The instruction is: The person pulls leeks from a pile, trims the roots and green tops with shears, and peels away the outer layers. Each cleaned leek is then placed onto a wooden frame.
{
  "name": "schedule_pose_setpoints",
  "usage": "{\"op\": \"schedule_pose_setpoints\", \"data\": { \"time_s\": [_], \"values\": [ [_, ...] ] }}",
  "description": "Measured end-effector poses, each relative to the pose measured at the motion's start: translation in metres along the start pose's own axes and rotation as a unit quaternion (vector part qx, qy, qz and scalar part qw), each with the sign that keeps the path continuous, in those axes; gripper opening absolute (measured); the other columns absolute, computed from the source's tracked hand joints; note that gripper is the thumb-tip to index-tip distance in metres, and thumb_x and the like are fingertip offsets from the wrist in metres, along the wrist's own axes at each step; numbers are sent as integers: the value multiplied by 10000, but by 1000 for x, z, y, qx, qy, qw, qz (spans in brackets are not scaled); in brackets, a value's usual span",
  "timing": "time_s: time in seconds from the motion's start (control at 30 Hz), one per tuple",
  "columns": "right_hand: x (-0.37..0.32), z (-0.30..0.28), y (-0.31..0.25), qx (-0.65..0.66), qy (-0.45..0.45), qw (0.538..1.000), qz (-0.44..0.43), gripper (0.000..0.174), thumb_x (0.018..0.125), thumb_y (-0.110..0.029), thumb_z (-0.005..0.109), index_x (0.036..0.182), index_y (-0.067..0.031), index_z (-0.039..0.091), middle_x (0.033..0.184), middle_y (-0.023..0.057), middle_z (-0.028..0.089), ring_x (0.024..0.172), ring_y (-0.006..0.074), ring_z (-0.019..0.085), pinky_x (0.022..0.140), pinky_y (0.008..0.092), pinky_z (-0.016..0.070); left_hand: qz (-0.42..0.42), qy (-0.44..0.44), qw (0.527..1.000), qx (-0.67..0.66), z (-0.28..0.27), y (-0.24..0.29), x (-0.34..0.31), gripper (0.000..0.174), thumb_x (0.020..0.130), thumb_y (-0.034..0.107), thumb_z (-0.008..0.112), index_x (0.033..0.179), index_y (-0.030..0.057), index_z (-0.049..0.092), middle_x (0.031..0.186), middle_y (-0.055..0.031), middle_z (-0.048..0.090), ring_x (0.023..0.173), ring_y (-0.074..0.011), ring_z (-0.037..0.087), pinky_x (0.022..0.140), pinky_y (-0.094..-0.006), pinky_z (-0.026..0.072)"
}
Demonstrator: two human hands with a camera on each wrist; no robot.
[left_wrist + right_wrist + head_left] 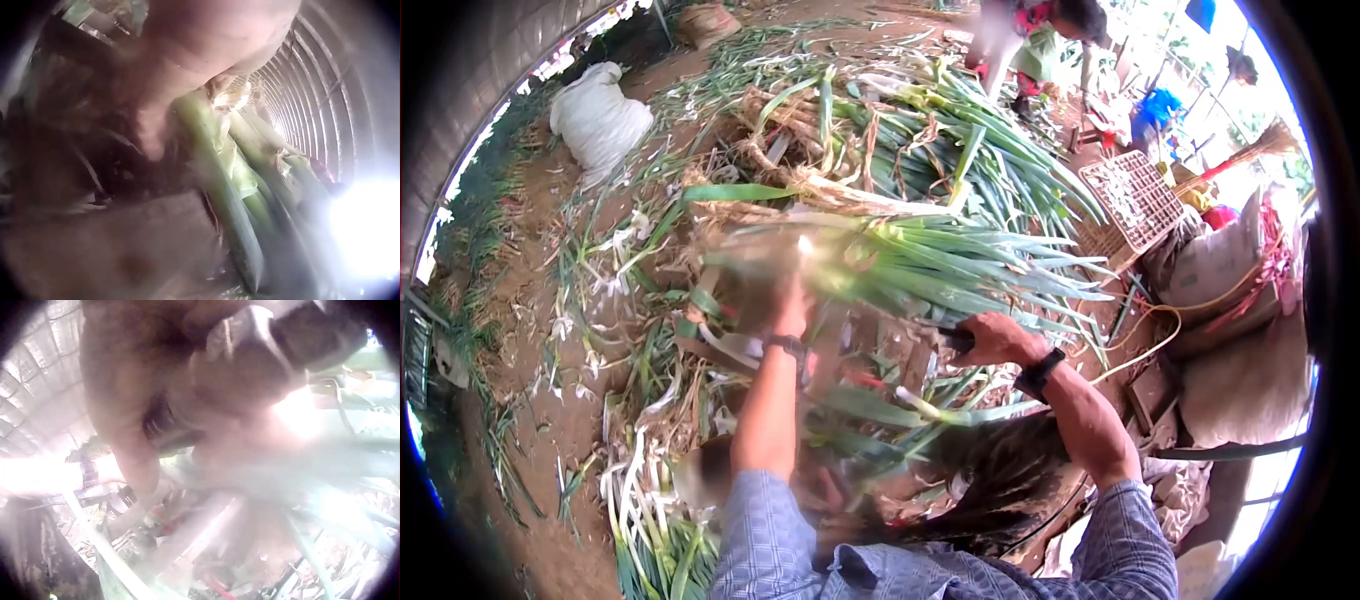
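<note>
In the head view, my left hand [792, 300] is blurred at the root end of long green onions [940, 262], whose leaves fan to the right. The left wrist view has this hand [212, 50] gripping green stalks [219, 181], with part of the fingers hidden. Farther right, my right hand [1000, 340] is curled round a dark handle [955, 340] just below the leaves. Seen from the right wrist, the hand [156, 375] wraps that handle [159, 419]; glare and blur hide what lies beyond it.
A large heap of green onions [900, 135] lies behind the hands. Loose stalks [640, 490] are at lower left, a white sack [600, 120] at upper left. To the right are a plastic crate [1132, 200] and stacked sacks [1235, 370]. Another person [1040, 40] bends at the top.
</note>
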State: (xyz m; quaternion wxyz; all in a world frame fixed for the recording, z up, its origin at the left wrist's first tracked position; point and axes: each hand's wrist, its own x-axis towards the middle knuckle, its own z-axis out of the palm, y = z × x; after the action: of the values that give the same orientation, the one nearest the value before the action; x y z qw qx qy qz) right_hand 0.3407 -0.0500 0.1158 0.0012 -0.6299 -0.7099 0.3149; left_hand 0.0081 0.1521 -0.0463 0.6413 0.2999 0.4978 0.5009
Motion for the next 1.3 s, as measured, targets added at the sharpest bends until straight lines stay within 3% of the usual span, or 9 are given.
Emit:
{"op": "schedule_pose_setpoints", "data": {
  "time_s": [0.07,0.1,0.27,0.4,0.57,0.8,1.03,1.17,1.3],
  "values": [
    [-11,-7,-5,-9,-9,1000,10,535,701,-523,771,999,-81,724,845,144,710,813,339,678,738,441,519,37,-25,996,-77,-11,-23,41,264,975,265,575,1175,93,569,1190,-85,631,1088,-248,615,892,-459,527],
    [-14,-6,-1,-1,7,1000,-5,543,702,-521,772,1006,-74,721,849,142,712,820,331,682,748,437,526,167,-38,983,69,-30,-49,72,266,970,258,585,1176,90,574,1184,-82,633,1081,-246,620,895,-460,528],
    [-30,-22,-5,2,34,999,-6,475,706,-432,787,1005,-74,701,827,156,699,781,345,676,734,440,533,35,-27,984,-173,32,31,-37,318,939,243,652,1214,92,597,1128,-69,651,1008,-230,644,856,-413,558],
    [-28,-25,-6,39,106,991,-70,414,727,-319,793,1031,-61,682,789,148,683,727,310,666,694,411,524,44,-80,986,-140,46,64,-118,315,934,312,681,1151,92,621,1087,-51,655,1000,-199,629,893,-381,519],
    [-34,-18,-14,-19,23,994,-105,457,712,-387,798,996,-43,701,793,140,692,719,306,658,694,409,520,32,-95,979,-177,-37,1,-152,471,973,298,622,1386,124,479,1333,-65,564,1230,-242,513,1054,-442,405],
    [-49,-14,-36,51,78,988,-127,427,721,-376,788,969,-42,690,765,148,665,712,304,642,688,428,503,237,147,930,-238,-69,108,-195,386,905,260,719,1231,82,611,1162,-38,626,1029,-182,586,903,-364,490],
    [-55,-30,-44,35,3,997,-65,463,713,-422,779,956,-37,690,781,153,668,722,297,628,703,417,482,282,8,943,-178,-63,182,-212,223,958,282,660,1111,124,630,1038,5,644,933,-126,595,842,-326,493],
    [-60,-20,-26,14,-105,993,-52,542,690,-436,789,1037,-30,697,833,137,697,765,250,643,730,392,494,301,-28,937,-177,-43,255,-237,486,912,452,671,1198,74,564,987,-124,634,943,-264,635,844,-457,558],
    [-68,0,-36,22,-196,972,-130,510,713,-386,793,1049,-18,686,838,113,703,757,202,634,714,373,501,294,-58,936,-183,-53,289,-215,607,949,522,584,1326,56,485,987,-121,616,879,-274,632,791,-485,558]
  ]
}}
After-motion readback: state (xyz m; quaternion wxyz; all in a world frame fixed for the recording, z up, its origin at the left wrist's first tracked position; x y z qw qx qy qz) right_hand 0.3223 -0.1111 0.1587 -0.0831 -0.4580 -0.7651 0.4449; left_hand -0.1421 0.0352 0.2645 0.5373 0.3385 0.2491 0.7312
